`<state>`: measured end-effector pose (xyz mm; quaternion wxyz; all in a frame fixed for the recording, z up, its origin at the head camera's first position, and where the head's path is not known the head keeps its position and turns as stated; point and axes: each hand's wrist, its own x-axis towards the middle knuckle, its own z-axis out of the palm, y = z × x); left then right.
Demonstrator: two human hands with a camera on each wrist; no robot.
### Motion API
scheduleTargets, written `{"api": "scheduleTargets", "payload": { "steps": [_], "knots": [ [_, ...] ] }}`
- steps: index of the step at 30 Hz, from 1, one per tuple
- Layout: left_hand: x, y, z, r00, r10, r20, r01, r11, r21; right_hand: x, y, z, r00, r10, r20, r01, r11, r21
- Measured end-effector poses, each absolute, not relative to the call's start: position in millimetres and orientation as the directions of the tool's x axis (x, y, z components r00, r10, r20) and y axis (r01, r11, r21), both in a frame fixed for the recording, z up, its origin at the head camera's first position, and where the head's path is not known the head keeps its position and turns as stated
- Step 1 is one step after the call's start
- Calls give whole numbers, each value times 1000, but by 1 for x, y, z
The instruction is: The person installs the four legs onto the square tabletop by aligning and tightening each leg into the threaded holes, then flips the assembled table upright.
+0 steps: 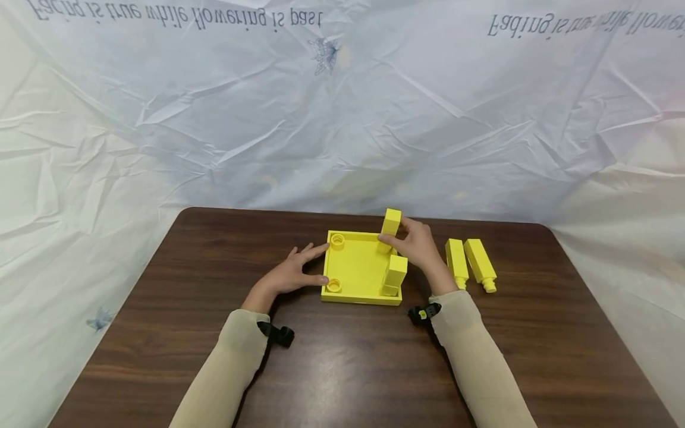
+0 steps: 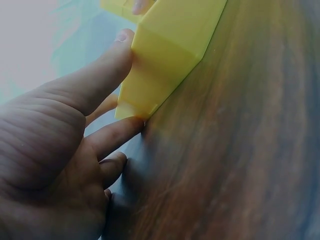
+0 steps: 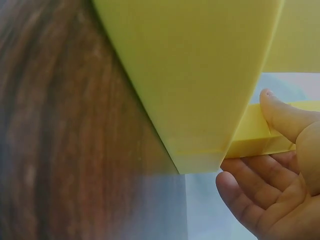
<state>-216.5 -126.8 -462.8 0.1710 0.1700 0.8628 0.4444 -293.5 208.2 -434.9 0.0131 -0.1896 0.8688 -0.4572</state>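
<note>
A yellow square tabletop piece (image 1: pixel 357 266) with a raised rim lies on the table. Round sockets (image 1: pixel 334 286) show in its two left corners. My left hand (image 1: pixel 288 271) has its thumb and forefinger extended against the piece's left edge, the other fingers spread. In the right hand (image 1: pixel 420 245), thumb and fingers pinch a yellow square leg (image 1: pixel 392 221), upright over the far right corner; its lower end is partly hidden. Another yellow leg (image 1: pixel 396 272) stands upright in the near right corner. The right wrist view shows the gripped leg (image 3: pixel 252 137) behind the nearer one.
Two more yellow legs, one (image 1: pixel 456 261) beside the other (image 1: pixel 480 263), lie to the right of my right hand, their narrower round ends toward me. The dark wooden table (image 1: pixel 332 368) ends at a pale printed curtain (image 1: pixel 342 131) behind.
</note>
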Motion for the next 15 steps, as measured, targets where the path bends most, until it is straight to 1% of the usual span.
{"api": "scheduleTargets", "payload": {
  "steps": [15],
  "knots": [
    [-219, -125, -465, -883, 452, -128, 161, 547, 821, -288, 207, -432, -934, -322, 155, -305, 492, -815]
  ]
}}
